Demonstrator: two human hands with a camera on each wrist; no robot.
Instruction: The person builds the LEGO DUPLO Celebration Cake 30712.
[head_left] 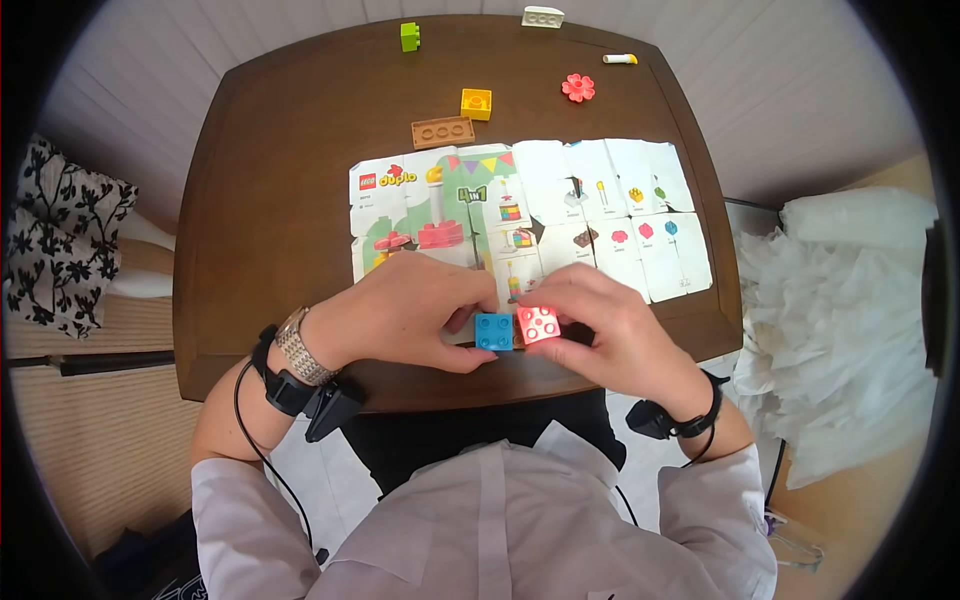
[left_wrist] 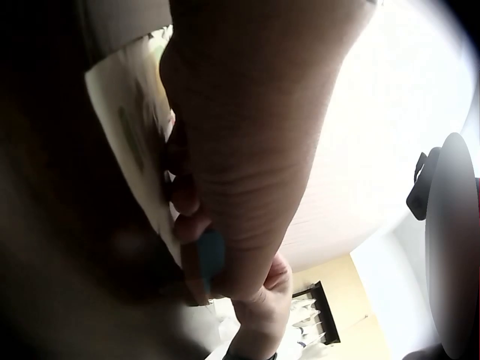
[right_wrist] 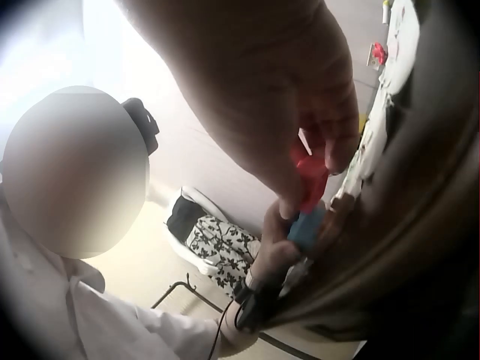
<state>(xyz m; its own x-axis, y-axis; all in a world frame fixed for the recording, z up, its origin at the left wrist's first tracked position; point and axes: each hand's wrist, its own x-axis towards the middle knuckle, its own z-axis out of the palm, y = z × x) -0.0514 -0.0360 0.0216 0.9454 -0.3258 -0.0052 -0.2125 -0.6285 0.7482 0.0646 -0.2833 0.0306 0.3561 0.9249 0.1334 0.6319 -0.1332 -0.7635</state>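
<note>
The left hand (head_left: 405, 312) pinches a blue brick (head_left: 494, 332) between thumb and fingers near the table's front edge. Beside it, the right hand (head_left: 610, 325) grips a pinkish-red brick (head_left: 539, 325) with thumb and fingertips. A bit of brown shows between and beneath the two bricks. In the right wrist view the red brick (right_wrist: 312, 182) is tilted just above the blue brick (right_wrist: 306, 228); whether they touch is unclear. The left wrist view shows the blue brick (left_wrist: 211, 253) over a brown piece (left_wrist: 193, 271), partly hidden by the left hand.
An unfolded instruction sheet (head_left: 625, 245) lies behind the hands. Farther back on the table (head_left: 270, 200) are a brown brick (head_left: 442, 133), a yellow brick (head_left: 476, 104), a green brick (head_left: 410, 38), a pink flower (head_left: 578, 88), a white brick (head_left: 543, 17) and a white-yellow piece (head_left: 620, 60).
</note>
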